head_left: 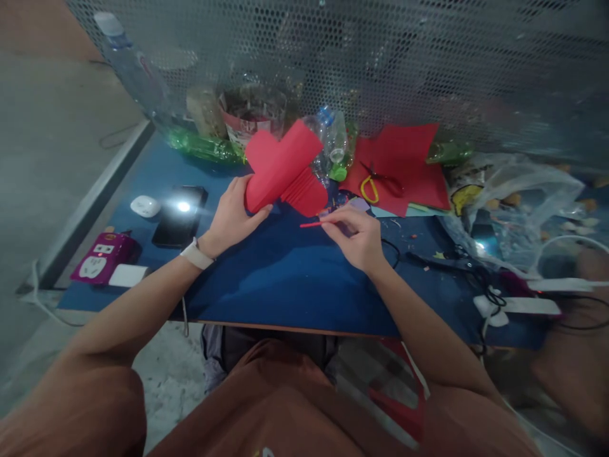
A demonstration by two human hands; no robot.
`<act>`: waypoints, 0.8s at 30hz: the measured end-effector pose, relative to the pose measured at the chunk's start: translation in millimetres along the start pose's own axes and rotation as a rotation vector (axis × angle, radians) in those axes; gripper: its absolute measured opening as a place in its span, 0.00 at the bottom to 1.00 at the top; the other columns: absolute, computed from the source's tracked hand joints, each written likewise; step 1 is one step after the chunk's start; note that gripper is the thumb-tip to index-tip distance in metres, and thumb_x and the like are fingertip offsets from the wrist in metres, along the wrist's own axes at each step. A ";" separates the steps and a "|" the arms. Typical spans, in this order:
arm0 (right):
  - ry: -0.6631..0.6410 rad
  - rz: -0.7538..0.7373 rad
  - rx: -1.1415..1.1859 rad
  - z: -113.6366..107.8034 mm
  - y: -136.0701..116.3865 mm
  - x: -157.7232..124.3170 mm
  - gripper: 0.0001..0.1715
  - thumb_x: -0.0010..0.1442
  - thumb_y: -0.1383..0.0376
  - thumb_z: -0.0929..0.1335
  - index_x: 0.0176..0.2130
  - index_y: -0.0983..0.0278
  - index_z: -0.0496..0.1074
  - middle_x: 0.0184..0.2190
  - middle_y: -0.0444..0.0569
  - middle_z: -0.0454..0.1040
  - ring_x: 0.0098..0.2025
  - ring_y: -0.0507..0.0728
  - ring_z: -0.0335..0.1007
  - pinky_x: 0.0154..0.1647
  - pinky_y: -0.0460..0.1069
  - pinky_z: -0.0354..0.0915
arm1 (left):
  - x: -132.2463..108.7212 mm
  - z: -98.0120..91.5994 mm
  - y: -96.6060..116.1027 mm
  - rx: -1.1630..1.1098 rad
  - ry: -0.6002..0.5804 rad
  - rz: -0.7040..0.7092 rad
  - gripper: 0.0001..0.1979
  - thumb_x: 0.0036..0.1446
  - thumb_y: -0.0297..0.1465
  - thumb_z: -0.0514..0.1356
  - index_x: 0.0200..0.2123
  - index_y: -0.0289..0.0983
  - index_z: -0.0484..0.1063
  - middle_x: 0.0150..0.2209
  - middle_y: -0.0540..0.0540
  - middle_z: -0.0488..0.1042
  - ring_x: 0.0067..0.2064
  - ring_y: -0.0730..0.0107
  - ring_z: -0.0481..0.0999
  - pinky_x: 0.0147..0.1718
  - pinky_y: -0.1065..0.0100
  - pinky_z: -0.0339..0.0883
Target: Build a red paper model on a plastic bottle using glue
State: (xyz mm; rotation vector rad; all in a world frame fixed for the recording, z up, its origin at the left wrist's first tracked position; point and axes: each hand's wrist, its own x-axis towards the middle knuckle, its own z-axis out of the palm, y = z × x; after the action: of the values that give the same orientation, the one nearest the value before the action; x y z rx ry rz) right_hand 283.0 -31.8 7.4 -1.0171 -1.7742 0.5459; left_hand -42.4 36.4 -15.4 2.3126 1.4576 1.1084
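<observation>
Left hand [233, 219] grips folded red paper [285, 168] at its 7 o'clock corner; probably light, floppy, easily creased. Right hand [359, 238] pinches thin red strip [311, 224], 5 o'clock of it.

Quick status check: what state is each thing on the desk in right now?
Red folded paper, gripped in left hand.
Thin red strip, pinched by right hand.
Scissors, lying untouched on red sheet.
Phone, flat on blue table.

White wristband [196, 254], rust-brown clothing [285, 406], bare forearms [143, 304]
</observation>
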 end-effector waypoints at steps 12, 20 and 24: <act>0.164 0.041 0.022 -4.2 12.5 4.5 0.02 0.65 0.61 0.79 0.39 0.55 0.88 0.39 0.47 0.86 0.43 0.62 0.83 0.50 0.61 0.78 | -6.0 0.3 11.4 -0.040 -0.110 0.095 0.38 0.70 0.51 0.70 0.74 0.38 0.70 0.66 0.30 0.81 0.67 0.34 0.83 0.69 0.36 0.78; 0.159 0.143 0.198 1.5 20.4 4.3 0.07 0.59 0.62 0.81 0.39 0.55 0.84 0.40 0.47 0.85 0.43 0.60 0.83 0.47 0.57 0.79 | -7.2 -0.8 20.1 -0.055 -0.139 0.108 0.38 0.71 0.52 0.69 0.74 0.37 0.70 0.66 0.30 0.81 0.66 0.34 0.84 0.68 0.38 0.79; 0.155 0.173 0.237 6.0 15.4 4.9 0.11 0.59 0.59 0.83 0.39 0.56 0.82 0.36 0.44 0.82 0.38 0.57 0.79 0.44 0.55 0.80 | -8.7 -1.2 23.6 -0.062 -0.152 0.107 0.37 0.70 0.50 0.70 0.74 0.38 0.70 0.65 0.31 0.81 0.64 0.35 0.84 0.67 0.38 0.80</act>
State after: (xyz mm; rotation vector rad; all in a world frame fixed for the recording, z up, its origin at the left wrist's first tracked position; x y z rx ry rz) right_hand 282.7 -18.8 -3.9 -1.0220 -1.4553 0.7458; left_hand -28.9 17.0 -6.6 2.3981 1.2414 0.9649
